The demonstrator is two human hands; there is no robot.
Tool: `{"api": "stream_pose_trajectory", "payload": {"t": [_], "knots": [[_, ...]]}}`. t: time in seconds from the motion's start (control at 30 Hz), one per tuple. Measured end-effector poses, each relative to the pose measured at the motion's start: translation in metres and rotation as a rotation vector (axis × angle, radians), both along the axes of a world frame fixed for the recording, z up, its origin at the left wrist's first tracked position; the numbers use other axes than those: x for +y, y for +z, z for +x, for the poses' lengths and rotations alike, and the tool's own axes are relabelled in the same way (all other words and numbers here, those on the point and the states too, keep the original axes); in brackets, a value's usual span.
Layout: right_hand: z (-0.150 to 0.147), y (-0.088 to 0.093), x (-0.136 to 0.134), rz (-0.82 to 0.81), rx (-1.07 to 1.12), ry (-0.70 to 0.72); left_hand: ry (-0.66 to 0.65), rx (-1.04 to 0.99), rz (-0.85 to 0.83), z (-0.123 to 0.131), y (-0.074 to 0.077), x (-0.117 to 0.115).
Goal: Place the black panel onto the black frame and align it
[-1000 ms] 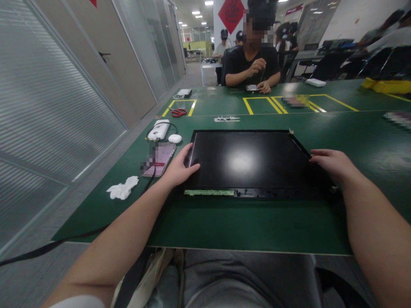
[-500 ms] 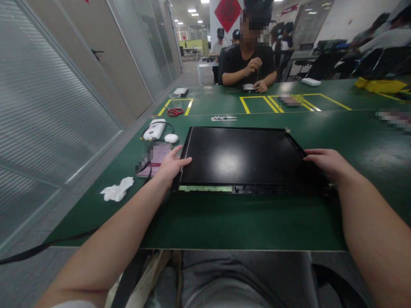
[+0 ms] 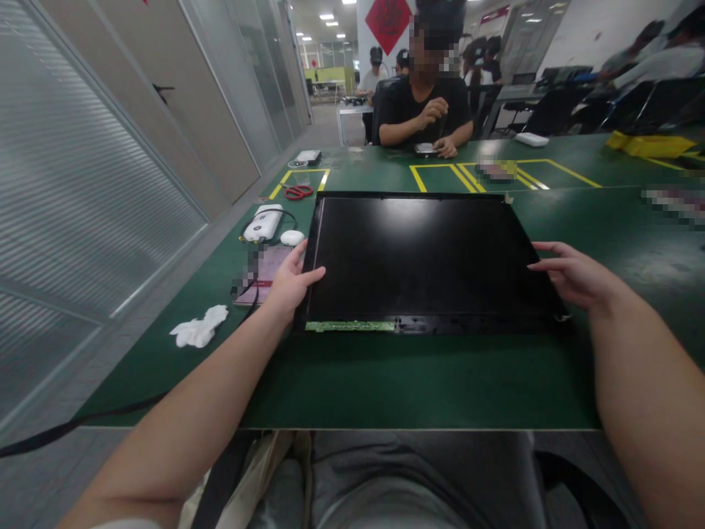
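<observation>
A black flat display panel is in front of me, its far edge tilted up off the table. Along its near edge runs a green circuit strip. My left hand grips the panel's left edge, thumb on top and fingers beneath. At the right edge, my right hand holds the panel with the thumb at the rim and the fingers partly stretched along the side. Some right fingertips are hidden by the panel.
On the green table, a phone, a white power bank, a white earbud case and crumpled tissue lie left. Red-handled scissors are farther back. Across the table sits a person handling a small device.
The panel's far edge has risen and now covers the small white pieces behind it. My right hand's fingers have spread along the right side. The left hand keeps its hold.
</observation>
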State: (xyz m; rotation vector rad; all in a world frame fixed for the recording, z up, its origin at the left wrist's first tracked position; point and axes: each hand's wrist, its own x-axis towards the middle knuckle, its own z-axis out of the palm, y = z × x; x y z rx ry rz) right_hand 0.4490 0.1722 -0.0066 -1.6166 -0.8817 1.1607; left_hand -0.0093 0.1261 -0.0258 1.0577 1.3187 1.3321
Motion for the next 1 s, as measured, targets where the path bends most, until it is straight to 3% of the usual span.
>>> {"api": "stream_pose_trajectory", "payload": {"t": [0.5,0.77,1.0], "knots": [[-0.0046,-0.0028,0.0005,-0.027,-0.046,-0.030,-0.001,0.030,-0.009,0.0004,-0.0004,-0.0006],[-0.0064,-0.0033,0.0006,-0.036,-0.015,-0.060,0.038,-0.053,-0.070,0.0052,0.0062,-0.0019],[-0.0101,-0.0004,-0.0009,-0.045,-0.029,-0.070,0.008,0.014,-0.044,-0.0011,0.0000,0.0010]]}}
